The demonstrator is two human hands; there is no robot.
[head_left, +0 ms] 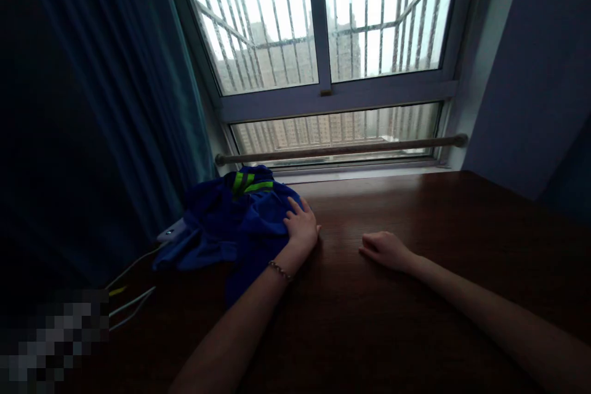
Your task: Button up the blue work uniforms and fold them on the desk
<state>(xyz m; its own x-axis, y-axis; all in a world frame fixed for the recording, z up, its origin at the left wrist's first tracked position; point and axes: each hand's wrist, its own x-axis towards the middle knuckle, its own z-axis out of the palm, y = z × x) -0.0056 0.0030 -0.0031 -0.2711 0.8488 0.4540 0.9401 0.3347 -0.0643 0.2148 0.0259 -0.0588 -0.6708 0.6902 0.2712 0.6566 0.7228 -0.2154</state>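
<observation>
Left hand (302,226), fingers spread, lies on the blue garment (265,220) near the bench's (443,215) far edge. I see the right hand (386,250) in a loose fist, apart from it.

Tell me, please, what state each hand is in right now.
Left hand: open, resting on the blue garment.
Right hand: closed, with nothing visible in it.

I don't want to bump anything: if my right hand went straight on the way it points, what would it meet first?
Most likely your left hand, which touches the blue garment. Depth is unclear, so the right hand might pass just beside it.
</observation>
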